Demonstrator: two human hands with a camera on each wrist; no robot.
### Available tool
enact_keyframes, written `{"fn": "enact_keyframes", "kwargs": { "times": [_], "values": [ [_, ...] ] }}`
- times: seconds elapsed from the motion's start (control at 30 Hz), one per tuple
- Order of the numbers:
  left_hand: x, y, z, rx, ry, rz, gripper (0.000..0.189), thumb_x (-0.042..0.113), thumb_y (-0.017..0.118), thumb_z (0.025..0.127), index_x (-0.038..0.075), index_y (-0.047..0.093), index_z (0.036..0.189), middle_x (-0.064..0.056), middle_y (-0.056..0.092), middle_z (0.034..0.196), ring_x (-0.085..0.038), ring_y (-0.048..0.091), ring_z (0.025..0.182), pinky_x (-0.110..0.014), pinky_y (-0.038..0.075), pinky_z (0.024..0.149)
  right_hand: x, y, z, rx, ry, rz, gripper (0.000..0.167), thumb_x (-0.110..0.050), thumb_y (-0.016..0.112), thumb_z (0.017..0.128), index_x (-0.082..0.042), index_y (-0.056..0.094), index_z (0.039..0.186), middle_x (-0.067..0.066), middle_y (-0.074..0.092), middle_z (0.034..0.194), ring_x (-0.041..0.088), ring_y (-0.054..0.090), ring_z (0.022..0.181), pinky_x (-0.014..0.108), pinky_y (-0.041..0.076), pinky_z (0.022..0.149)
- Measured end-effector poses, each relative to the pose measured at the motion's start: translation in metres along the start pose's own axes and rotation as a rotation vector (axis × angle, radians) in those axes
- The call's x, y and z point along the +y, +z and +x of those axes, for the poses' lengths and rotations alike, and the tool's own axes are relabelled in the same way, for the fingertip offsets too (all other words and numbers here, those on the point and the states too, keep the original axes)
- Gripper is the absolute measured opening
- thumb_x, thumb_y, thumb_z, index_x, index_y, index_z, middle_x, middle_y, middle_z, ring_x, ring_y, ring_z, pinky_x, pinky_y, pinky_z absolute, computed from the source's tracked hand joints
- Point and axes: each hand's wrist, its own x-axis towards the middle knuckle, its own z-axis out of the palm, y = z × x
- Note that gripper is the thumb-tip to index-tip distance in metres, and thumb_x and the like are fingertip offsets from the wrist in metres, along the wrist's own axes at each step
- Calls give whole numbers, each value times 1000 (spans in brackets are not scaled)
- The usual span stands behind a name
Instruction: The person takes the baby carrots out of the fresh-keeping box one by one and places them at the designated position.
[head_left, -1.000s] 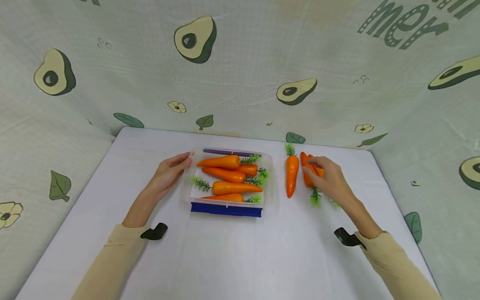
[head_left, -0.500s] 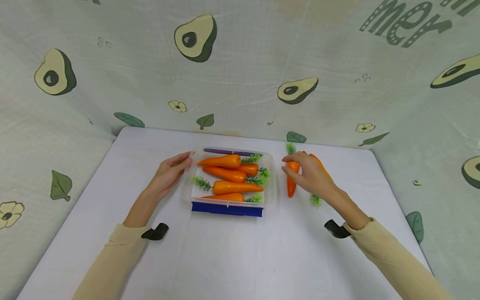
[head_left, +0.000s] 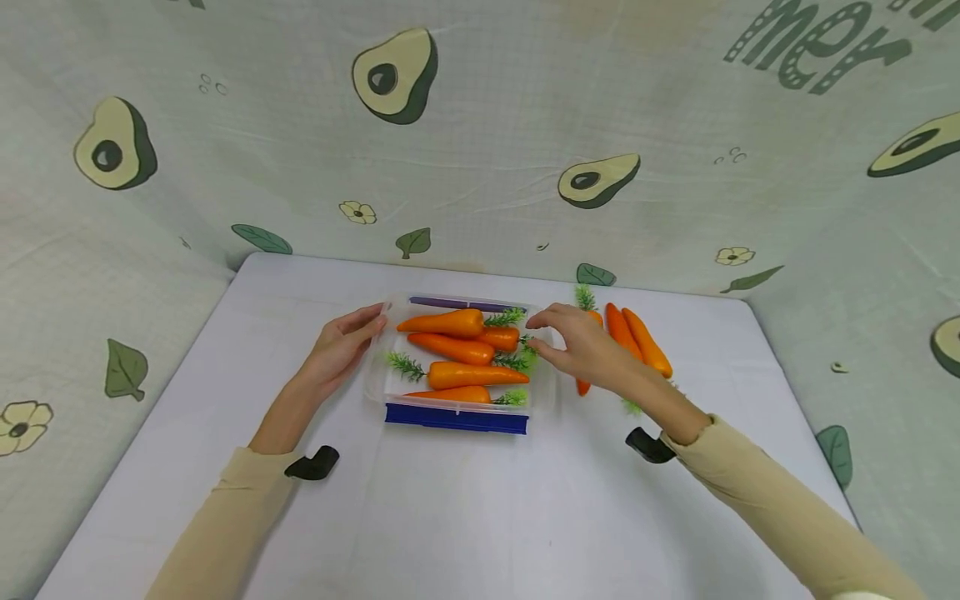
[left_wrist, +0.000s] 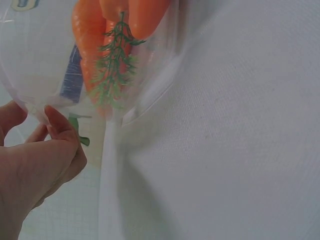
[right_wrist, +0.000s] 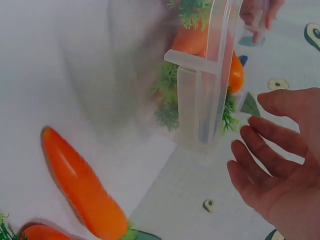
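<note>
A clear plastic food container (head_left: 397, 400) with blue clip flaps holds several toy carrots (head_left: 476, 375) with green tops. My left hand (head_left: 341, 354) pinches its far left corner; in the left wrist view the thumb and fingers (left_wrist: 57, 120) meet at the rim. Over the container's right side is my right hand (head_left: 588, 346), its fingers spread and nothing between them. The right wrist view has that hand (right_wrist: 285, 165) beside the clear wall, fingers loosely bent. Partly hidden under it in the head view, one carrot (head_left: 583, 387) lies on the table.
Right of that carrot, two more carrots (head_left: 647, 343) lie side by side on the white table (head_left: 465, 517). A fabric wall (head_left: 480, 142) printed with avocados rises behind and at both sides. A black wrist camera (head_left: 312, 463) sits at each cuff.
My right hand has moved left, from the loose carrots on the right to the container's right side, carrying nothing. The left hand keeps its hold on the corner.
</note>
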Motion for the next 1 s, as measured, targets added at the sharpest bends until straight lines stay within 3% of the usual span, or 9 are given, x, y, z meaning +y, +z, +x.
{"fn": "enact_keyframes", "kwargs": {
  "times": [0.17, 0.47, 0.67, 0.87, 1.0],
  "values": [
    [0, 0, 0, 0, 3, 1, 59, 27, 63, 105, 8, 43, 157, -4, 38, 164, -14, 39, 142, -30, 28, 122, -11, 5, 11, -87, -7, -24, 32, -15, 71, 98, 3, 68, 124, 16, 69, 121, 34, 63, 115, 48, 55, 99],
    [-3, 0, 0, 4, 8, 9, 61, 29, 65, 104, 8, 44, 156, -4, 38, 163, -11, 43, 134, -32, 27, 123, -25, 17, 29, -210, -97, 1, 36, -15, 72, 98, 6, 67, 127, 18, 66, 125, 33, 61, 114, 43, 56, 98],
    [-3, 1, 0, 8, 14, 3, 59, 28, 63, 105, 7, 44, 156, -4, 38, 163, -13, 39, 141, -32, 26, 123, -33, 29, 39, -296, -120, 3, 38, -13, 72, 97, 4, 65, 130, 17, 66, 127, 30, 61, 111, 39, 55, 97],
    [-2, 0, 0, 13, 16, 2, 58, 27, 63, 105, 7, 44, 156, -4, 40, 163, -13, 40, 140, -32, 26, 123, -41, 44, 46, -321, -176, 74, 30, -9, 70, 98, 1, 69, 126, 12, 70, 119, 29, 60, 99, 35, 54, 87],
    [-2, -1, -1, 9, 16, 6, 58, 27, 62, 105, 7, 44, 156, -6, 40, 162, -11, 44, 134, -31, 28, 123, -46, 50, 50, -355, -198, 72, 36, -6, 68, 98, -3, 66, 133, 8, 68, 122, 24, 57, 98, 33, 52, 86]
  ]
}}
